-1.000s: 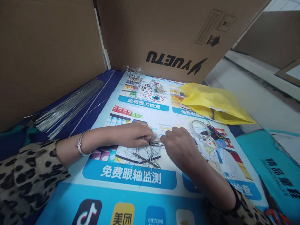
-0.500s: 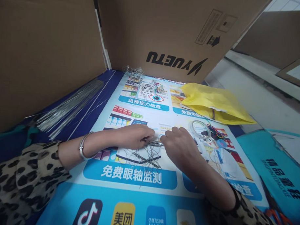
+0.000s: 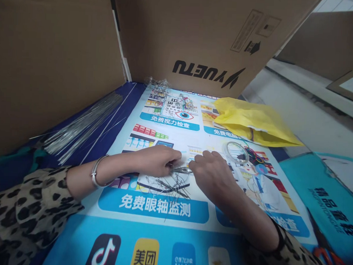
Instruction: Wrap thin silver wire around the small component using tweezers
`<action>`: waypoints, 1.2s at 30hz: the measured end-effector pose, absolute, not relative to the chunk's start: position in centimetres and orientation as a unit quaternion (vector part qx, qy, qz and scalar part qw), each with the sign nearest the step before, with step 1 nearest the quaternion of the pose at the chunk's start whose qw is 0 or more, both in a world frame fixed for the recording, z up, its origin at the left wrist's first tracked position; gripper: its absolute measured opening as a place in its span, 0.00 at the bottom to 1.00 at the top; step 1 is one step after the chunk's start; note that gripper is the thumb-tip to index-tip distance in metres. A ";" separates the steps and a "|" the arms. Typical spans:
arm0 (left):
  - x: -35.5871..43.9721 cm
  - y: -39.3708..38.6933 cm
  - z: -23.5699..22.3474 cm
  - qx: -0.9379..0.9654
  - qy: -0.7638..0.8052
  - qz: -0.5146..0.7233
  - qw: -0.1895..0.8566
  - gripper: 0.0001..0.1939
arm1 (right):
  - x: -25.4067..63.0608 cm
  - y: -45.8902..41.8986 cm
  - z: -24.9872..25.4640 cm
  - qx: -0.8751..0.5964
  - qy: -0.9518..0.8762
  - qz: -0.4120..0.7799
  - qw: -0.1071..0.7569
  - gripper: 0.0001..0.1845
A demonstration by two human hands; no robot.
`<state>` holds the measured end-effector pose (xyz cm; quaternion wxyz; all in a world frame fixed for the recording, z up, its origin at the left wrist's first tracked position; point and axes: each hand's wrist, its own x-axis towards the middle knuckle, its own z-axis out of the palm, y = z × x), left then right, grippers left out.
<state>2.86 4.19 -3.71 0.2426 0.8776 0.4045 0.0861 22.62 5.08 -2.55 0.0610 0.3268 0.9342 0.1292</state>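
Observation:
My right hand [image 3: 212, 170] is closed around what looks like a pair of pliers [image 3: 182, 170], whose metal jaws point left out of the fist. My left hand [image 3: 161, 160] meets the tip of the jaws with thumb and fingers pinched together; what sits between them is hidden. Below the left hand lies a loose tangle of cut wires [image 3: 171, 186], some straight and some curled, on the printed poster [image 3: 115, 231]. To the right of my right hand rests a coil of wire [image 3: 236, 152], with coloured strands [image 3: 255, 155] beside it.
A bundle of straight wires [image 3: 81, 125] lies at the left. Curled wire pieces [image 3: 157, 84] and a small multicoloured tangle [image 3: 185, 102] are at the back. A yellow bag [image 3: 255, 121] and a teal bag [image 3: 322, 191] lie on the right. Cardboard [image 3: 208, 37] walls the back and left.
Both hands hold nearly the same position. The tool's jaws show slightly more between them.

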 end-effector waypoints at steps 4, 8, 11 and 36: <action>2.6 4.4 -3.9 0.889 0.366 0.109 0.254 0.07 | 22.8 5.1 -2.8 0.320 0.936 0.139 0.050 0.10; 2.5 4.5 -4.2 0.895 0.335 0.123 0.266 0.08 | 22.9 5.1 -3.0 0.316 0.936 0.145 0.050 0.10; 2.6 4.5 -4.2 0.902 0.331 0.121 0.251 0.08 | 22.9 5.2 -3.0 0.318 0.936 0.141 0.054 0.10; 2.2 4.8 -3.7 0.878 0.373 0.083 0.288 0.05 | 22.6 5.0 -2.8 0.330 0.931 0.130 0.079 0.09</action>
